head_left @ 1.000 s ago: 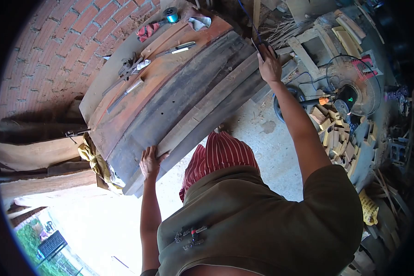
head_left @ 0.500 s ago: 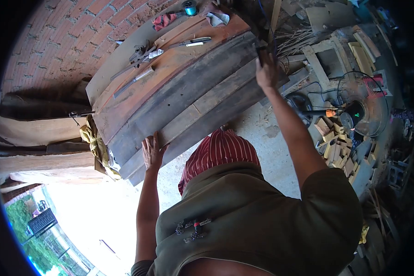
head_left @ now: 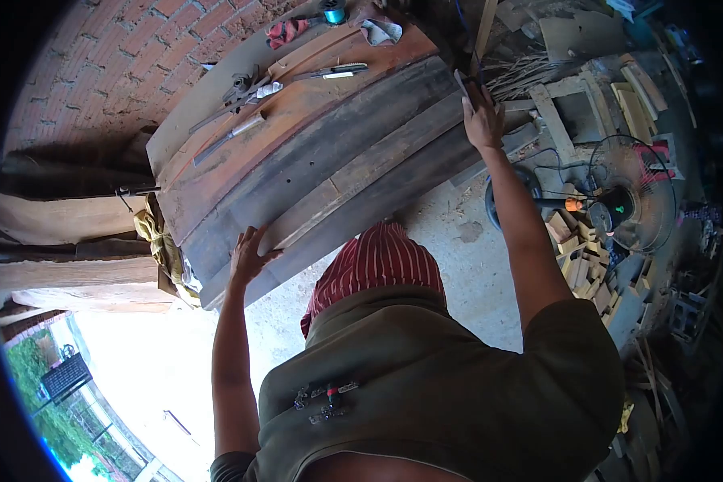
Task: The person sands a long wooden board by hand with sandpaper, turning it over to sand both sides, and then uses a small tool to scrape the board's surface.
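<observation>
My left hand (head_left: 251, 255) rests at the lower left of a dark sheet (head_left: 329, 149), its fingers spread. In my right hand (head_left: 483, 120), near the sheet's far right end, is a thin dark flat piece (head_left: 463, 83); my fingers partly hide it. A long brownish strip (head_left: 353, 178) lies across the sheet between the two hands. Beyond it on the worktable (head_left: 217, 181) are a tool with a pale handle (head_left: 237, 136), a dark metal tool (head_left: 245, 92) and a long blade-like tool (head_left: 329, 72).
A cyan spool (head_left: 333, 14), a red cloth (head_left: 286, 34) and a grey cloth (head_left: 380, 32) lie at the table's back. To the right stand a fan (head_left: 618, 207) and a heap of wood offcuts (head_left: 580, 261). A brick wall (head_left: 112, 88) rises behind the table.
My left hand has shifted a little left and its fingers have spread wider. My right hand has moved slightly right with the dark piece in it.
</observation>
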Tool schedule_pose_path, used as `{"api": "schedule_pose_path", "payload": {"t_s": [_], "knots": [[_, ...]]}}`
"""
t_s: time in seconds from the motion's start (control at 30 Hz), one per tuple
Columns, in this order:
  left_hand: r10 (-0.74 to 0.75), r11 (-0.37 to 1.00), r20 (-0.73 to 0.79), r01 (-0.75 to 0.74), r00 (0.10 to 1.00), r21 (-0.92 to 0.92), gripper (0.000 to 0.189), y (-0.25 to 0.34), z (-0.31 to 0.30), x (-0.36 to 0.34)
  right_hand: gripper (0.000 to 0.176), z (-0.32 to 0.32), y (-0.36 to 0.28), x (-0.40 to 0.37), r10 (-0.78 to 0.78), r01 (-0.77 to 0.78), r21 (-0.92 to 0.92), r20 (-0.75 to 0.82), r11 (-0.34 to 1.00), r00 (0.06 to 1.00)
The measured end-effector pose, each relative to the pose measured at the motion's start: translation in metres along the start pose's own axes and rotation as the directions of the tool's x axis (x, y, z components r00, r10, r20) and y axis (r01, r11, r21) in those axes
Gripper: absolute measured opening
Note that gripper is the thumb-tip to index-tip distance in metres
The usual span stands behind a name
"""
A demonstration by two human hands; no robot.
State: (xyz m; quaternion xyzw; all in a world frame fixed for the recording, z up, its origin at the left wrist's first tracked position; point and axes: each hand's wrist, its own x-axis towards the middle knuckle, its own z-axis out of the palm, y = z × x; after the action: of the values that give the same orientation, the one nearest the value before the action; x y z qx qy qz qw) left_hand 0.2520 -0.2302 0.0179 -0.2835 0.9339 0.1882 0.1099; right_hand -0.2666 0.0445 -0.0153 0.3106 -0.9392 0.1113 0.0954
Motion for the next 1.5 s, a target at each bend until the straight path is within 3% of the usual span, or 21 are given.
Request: {"api": "schedule_pose_path", "payload": {"t_s": [0.07, 0.1, 0.2, 0.3, 0.4, 0.47, 0.53, 0.6, 0.67, 0.7, 0.73, 0.77, 0.83, 0.9, 1.0, 1.07, 1.17, 1.23, 1.37, 1.43, 1.5], "knots": [[0.018, 0.995, 0.122, -0.005, 0.992, -0.101, 0.084, -0.013, -0.007, 0.01, 0.045, 0.008, -0.001, 0.024, 0.025, 0.01, 0.474, -0.066, 0.881, 0.998], [0.054, 0.98, 0.247, -0.003, 0.968, -0.201, 0.084, -0.02, -0.01, 0.014, 0.045, 0.013, -0.002, 0.031, 0.022, 0.017, 0.475, -0.077, 0.88, 0.997], [0.048, 0.97, 0.2, 0.002, 0.979, -0.243, 0.078, -0.023, -0.009, 0.011, 0.048, 0.043, 0.009, 0.042, -0.307, 0.311, -0.019, -0.212, 0.95, 0.928], [0.037, 0.973, 0.111, -0.01, 0.993, -0.231, 0.067, -0.007, -0.013, -0.005, 0.051, 0.039, -0.004, 0.044, -0.261, 0.276, 0.023, -0.258, 0.961, 0.93], [0.175, 0.978, -0.148, -0.189, 0.973, -0.086, 0.057, -0.01, 0.006, -0.015, 0.051, 0.047, -0.012, 0.059, -0.234, 0.261, 0.07, -0.264, 0.963, 0.936], [0.123, 0.991, -0.137, -0.128, 0.983, -0.026, 0.055, -0.003, 0.004, -0.014, 0.05, 0.052, -0.014, 0.065, -0.209, 0.242, 0.106, -0.257, 0.964, 0.944], [0.061, 0.996, -0.14, -0.051, 0.988, 0.071, 0.049, -0.003, 0.004, -0.005, 0.05, 0.039, -0.024, 0.069, 0.022, 0.043, 0.393, -0.159, 0.918, 0.987], [0.044, 0.997, -0.143, -0.035, 0.989, 0.066, 0.048, -0.003, 0.008, -0.005, 0.049, 0.039, -0.042, 0.035, -0.04, 0.117, 0.234, -0.31, 0.965, 0.95], [0.014, 0.998, -0.136, -0.005, 0.991, 0.067, 0.045, -0.002, 0.008, -0.004, 0.048, 0.019, -0.096, -0.021, -0.009, 0.128, 0.367, -0.31, 0.921, 0.951], [0.023, 0.998, -0.143, -0.014, 0.989, 0.063, 0.045, 0.001, 0.005, -0.001, 0.052, 0.009, -0.124, -0.044, -0.032, 0.14, 0.44, -0.244, 0.887, 0.969], [0.007, 0.998, -0.157, 0.003, 0.988, 0.062, 0.044, 0.004, 0.004, -0.002, 0.066, 0.005, -0.142, -0.072, -0.271, 0.292, 0.327, -0.107, 0.899, 0.957], [-0.01, 0.998, -0.164, 0.02, 0.986, 0.061, 0.044, 0.005, 0.007, -0.005, 0.08, 0.006, -0.163, -0.098, -0.36, 0.365, 0.419, -0.095, 0.832, 0.928], [0.001, 0.998, -0.193, 0.01, 0.981, 0.06, 0.044, 0.008, 0.009, -0.004, 0.082, -0.015, -0.181, -0.116, -0.486, 0.426, 0.401, 0.057, 0.811, 0.872], [-0.052, 0.996, -0.159, 0.063, 0.986, 0.064, 0.043, 0.01, 0.005, -0.006, 0.084, -0.007, -0.146, -0.094, -0.543, 0.524, 0.412, -0.082, 0.745, 0.836], [-0.04, 0.997, -0.191, 0.052, 0.981, 0.057, 0.044, 0.008, 0.009, -0.007, 0.056, 0.003, -0.072, -0.025, -0.163, 0.177, 0.107, -0.131, 0.978, 0.978], [-0.044, 0.997, -0.191, 0.056, 0.981, 0.06, 0.044, 0.007, 0.011, -0.006, 0.048, 0.009, -0.026, 0.014, 0.114, -0.098, 0.124, -0.124, 0.987, 0.986], [-0.041, 0.994, -0.221, 0.062, 0.974, 0.088, 0.043, 0.002, 0.018, -0.005, 0.051, 0.032, -0.033, 0.018, 0.21, -0.167, 0.254, -0.154, 0.953, 0.965], [-0.054, 0.992, -0.224, 0.078, 0.973, 0.102, 0.041, 0.002, 0.017, -0.007, 0.061, 0.02, -0.086, -0.031, -0.039, 0.061, 0.131, -0.169, 0.99, 0.985], [-0.063, 0.993, -0.221, 0.083, 0.973, 0.082, 0.038, 0.005, 0.02, -0.004, 0.083, -0.017, -0.168, -0.116, -0.485, 0.431, 0.411, 0.031, 0.803, 0.874], [-0.065, 0.992, -0.225, 0.088, 0.972, 0.095, 0.037, 0.004, 0.016, -0.006, 0.083, -0.009, -0.147, -0.101, -0.591, 0.564, 0.378, -0.052, 0.734, 0.805], [-0.112, 0.986, -0.215, 0.135, 0.97, 0.098, 0.038, 0.011, 0.013, -0.007, 0.06, 0.008, -0.102, -0.061, -0.402, 0.425, 0.218, -0.144, 0.879, 0.904]]}}
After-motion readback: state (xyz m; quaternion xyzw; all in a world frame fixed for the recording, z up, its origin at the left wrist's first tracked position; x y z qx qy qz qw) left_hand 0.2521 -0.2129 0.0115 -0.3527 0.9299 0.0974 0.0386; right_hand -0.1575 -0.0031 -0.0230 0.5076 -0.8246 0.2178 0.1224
